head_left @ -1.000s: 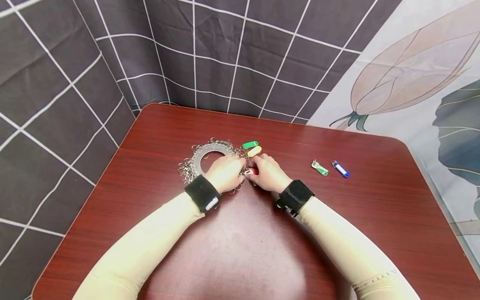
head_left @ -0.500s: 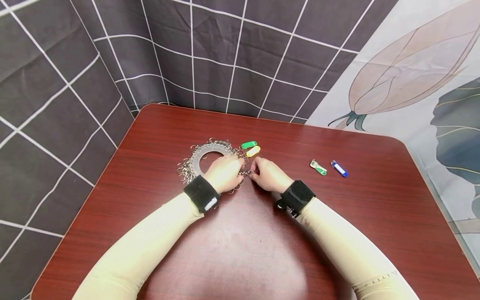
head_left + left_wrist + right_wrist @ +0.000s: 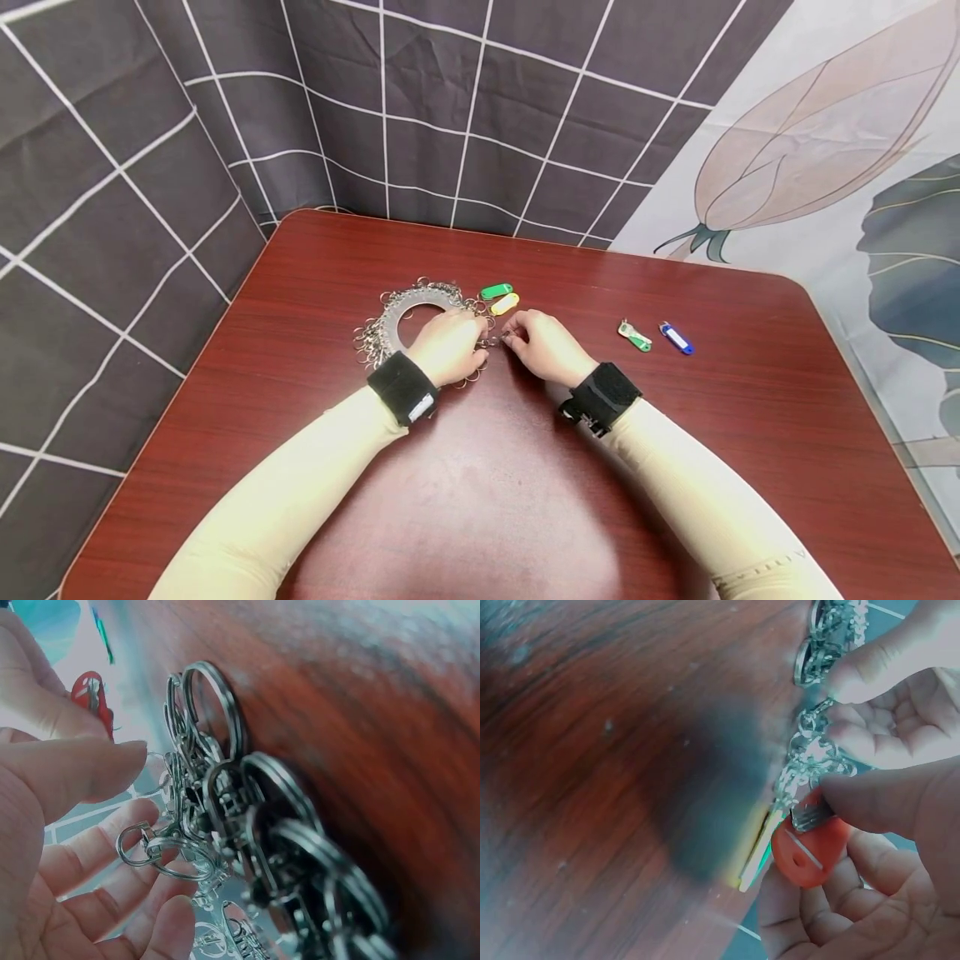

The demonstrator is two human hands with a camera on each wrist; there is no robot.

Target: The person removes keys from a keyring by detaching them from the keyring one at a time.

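Fingers of the right hand (image 3: pixel 546 346) are pinching a red key tag (image 3: pixel 810 847) just right of the ring-laden metal disc (image 3: pixel 390 321), its clip pointing left toward the left hand (image 3: pixel 450 343), which is pinching a split ring (image 3: pixel 161 851) at the disc's near edge.

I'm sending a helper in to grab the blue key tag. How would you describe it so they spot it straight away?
Start at the red-brown table and look right of the person's right hand. Two key tags lie there side by side, away from the ring of metal clips. The blue key tag is the outer one, right of the green key tag.
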